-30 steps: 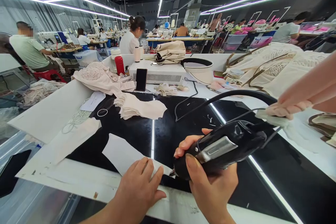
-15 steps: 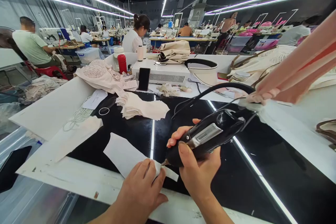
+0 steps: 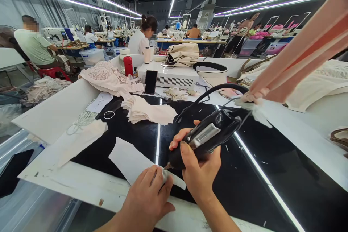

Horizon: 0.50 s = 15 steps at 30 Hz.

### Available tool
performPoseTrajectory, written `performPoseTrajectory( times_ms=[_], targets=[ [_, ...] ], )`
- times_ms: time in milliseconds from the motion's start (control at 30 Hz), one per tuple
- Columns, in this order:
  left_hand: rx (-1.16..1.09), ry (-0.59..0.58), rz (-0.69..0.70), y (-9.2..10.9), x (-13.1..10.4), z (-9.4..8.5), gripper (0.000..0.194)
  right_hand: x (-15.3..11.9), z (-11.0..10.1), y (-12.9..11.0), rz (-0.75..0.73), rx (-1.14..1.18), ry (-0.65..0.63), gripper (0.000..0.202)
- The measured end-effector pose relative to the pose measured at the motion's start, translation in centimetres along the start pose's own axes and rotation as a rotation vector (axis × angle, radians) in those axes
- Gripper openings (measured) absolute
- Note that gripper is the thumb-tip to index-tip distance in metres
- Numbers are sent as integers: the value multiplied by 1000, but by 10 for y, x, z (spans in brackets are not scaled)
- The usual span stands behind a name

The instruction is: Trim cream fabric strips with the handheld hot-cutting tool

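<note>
The right hand is gripping a black handheld tool above the black tabletop, its long axis slanting, its tip pointing down-left. The left hand is covering a white sheet running toward lower right; whether it is pinching, I cannot tell.

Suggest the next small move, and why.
I'd probably shift the left hand slightly away from the tip: its fingers lie on the white piece close beside that point, while the right hand grips the tool.
</note>
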<state>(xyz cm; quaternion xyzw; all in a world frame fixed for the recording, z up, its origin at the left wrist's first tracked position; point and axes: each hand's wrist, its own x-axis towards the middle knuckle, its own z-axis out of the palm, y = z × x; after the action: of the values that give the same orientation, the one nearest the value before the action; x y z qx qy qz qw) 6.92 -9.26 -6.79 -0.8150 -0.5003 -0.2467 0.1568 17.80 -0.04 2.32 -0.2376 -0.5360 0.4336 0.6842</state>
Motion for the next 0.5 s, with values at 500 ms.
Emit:
performPoseTrajectory(
  times_ms=[500],
  targets=[
    [-192, -126, -83, -11, -4, -36, 42, -14, -3, -12, -8, -22, 35, 44]
  ],
)
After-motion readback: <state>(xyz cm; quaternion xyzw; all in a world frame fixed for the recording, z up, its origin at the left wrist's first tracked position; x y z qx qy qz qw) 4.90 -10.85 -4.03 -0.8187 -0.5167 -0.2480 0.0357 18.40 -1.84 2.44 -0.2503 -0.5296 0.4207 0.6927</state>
